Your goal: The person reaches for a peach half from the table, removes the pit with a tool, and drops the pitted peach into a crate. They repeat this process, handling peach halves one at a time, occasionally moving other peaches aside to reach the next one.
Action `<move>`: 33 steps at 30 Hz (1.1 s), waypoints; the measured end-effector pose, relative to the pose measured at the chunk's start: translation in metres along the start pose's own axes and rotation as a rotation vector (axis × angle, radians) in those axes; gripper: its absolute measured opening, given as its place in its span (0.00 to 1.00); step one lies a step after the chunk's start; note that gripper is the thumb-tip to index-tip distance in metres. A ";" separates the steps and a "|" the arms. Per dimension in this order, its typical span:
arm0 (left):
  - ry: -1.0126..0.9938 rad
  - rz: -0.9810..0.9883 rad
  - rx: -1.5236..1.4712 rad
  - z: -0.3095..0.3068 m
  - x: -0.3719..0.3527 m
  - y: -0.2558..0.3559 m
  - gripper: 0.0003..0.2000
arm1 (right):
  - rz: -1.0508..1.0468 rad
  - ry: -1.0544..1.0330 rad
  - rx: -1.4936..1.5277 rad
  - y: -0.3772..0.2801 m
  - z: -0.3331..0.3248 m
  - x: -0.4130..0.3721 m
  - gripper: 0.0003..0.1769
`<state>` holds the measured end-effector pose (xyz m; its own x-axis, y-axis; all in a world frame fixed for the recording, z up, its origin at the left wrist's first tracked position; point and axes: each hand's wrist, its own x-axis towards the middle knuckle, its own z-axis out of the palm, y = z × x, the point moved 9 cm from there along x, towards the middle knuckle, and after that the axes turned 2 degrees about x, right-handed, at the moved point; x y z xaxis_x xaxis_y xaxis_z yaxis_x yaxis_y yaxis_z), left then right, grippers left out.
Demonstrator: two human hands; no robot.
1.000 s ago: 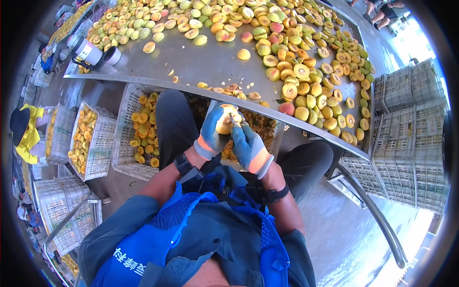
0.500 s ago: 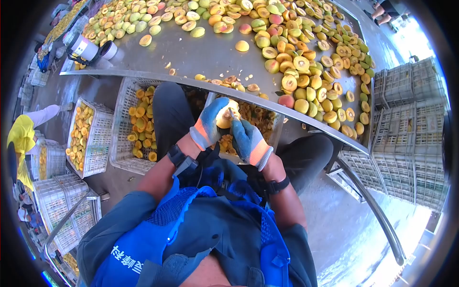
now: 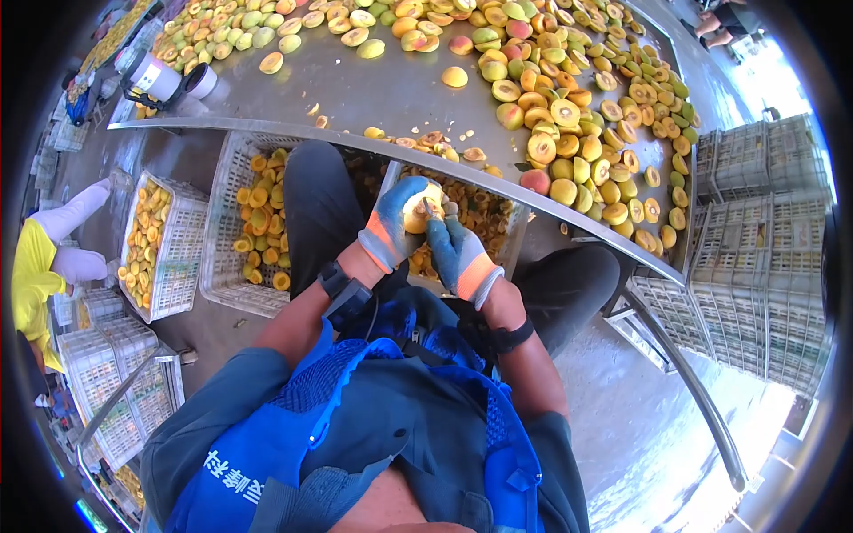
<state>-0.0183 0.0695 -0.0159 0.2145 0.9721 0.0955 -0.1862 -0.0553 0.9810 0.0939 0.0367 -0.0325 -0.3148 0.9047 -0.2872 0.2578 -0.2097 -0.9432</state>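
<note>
My left hand (image 3: 397, 217), in a blue and orange work glove, is closed round a halved peach (image 3: 423, 210) with its cut yellow side showing. My right hand (image 3: 458, 249), gloved the same way, presses its fingers together at the fruit's cut face. A small thin tool (image 3: 434, 208) pokes out of the right fingers into the middle of the fruit; most of it is hidden by the glove. Both hands are over a crate (image 3: 513, 240) of peach scraps and pits between my knees.
A metal table (image 3: 391, 98) ahead carries many halved peaches (image 3: 569, 147). Crates of peach halves (image 3: 260, 222) stand left of my leg, with another crate (image 3: 185, 258) beyond. Stacked crates (image 3: 755, 258) rise at right near a curved metal rail (image 3: 693, 391). A person in yellow (image 3: 40, 275) is far left.
My right fingers have shifted slightly against the peach half, which stays in my left hand. The person in yellow at the left has changed posture. The view has tilted a little.
</note>
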 end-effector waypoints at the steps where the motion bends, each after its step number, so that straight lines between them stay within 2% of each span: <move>1: 0.009 0.052 0.143 -0.002 0.000 0.004 0.17 | -0.016 0.011 0.021 -0.001 0.001 0.000 0.18; 2: 0.019 0.103 0.287 -0.003 -0.002 0.008 0.16 | 0.008 0.004 0.064 0.001 0.003 0.000 0.18; 4: 0.076 -0.060 -0.193 -0.005 0.000 -0.012 0.15 | 0.095 -0.026 0.174 0.008 0.007 0.000 0.19; 6: 0.069 -0.088 -0.231 -0.002 0.001 -0.010 0.13 | 0.199 -0.056 0.289 0.012 0.010 -0.002 0.20; 8: 0.000 0.014 0.173 0.004 0.001 0.015 0.12 | 0.282 -0.072 0.387 0.007 0.012 -0.006 0.21; 11: 0.334 -0.345 -0.792 -0.001 -0.011 -0.037 0.12 | 0.085 -0.030 0.157 0.018 0.013 0.003 0.20; 14: 0.248 -0.337 -0.764 -0.001 -0.009 -0.045 0.12 | 0.091 -0.028 0.152 0.016 0.013 0.004 0.21; 17: 0.270 -0.428 -0.687 -0.003 -0.012 -0.044 0.11 | 0.134 -0.016 0.241 0.016 0.015 0.003 0.22; 20: 0.375 -0.344 -0.614 -0.010 -0.011 -0.044 0.12 | 0.317 -0.076 0.435 0.005 0.019 -0.008 0.22; 22: 0.499 -0.305 -0.436 -0.014 -0.016 -0.041 0.13 | 0.065 -0.007 0.080 0.003 0.015 0.002 0.21; 23: 0.556 -0.286 -0.345 -0.016 -0.019 -0.038 0.13 | 0.033 -0.003 0.039 0.008 0.017 0.003 0.21; 24: 0.523 -0.304 -0.410 -0.013 -0.017 -0.039 0.14 | 0.000 0.002 -0.002 0.003 0.018 0.003 0.21; 26: 0.459 -0.342 -0.543 -0.012 -0.018 -0.040 0.15 | 0.123 -0.054 0.187 0.007 0.022 -0.001 0.22; 27: 0.302 -0.340 -0.694 -0.007 -0.014 -0.047 0.16 | 0.177 -0.105 0.244 0.001 0.022 -0.006 0.23; 30: 0.101 -0.126 -0.228 -0.006 -0.012 -0.023 0.17 | 0.274 -0.200 0.356 -0.011 0.022 -0.019 0.25; 32: 0.080 -0.197 -0.206 -0.014 -0.012 -0.052 0.12 | 0.349 -0.284 0.515 -0.002 0.025 -0.026 0.25; 33: 0.048 -0.233 -0.295 -0.012 -0.012 -0.056 0.11 | 0.387 -0.330 0.596 0.000 0.031 -0.030 0.25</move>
<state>-0.0224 0.0634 -0.0743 0.2397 0.9608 -0.1394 -0.4074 0.2299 0.8838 0.0753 -0.0015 -0.0294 -0.5816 0.5892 -0.5609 -0.0995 -0.7358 -0.6698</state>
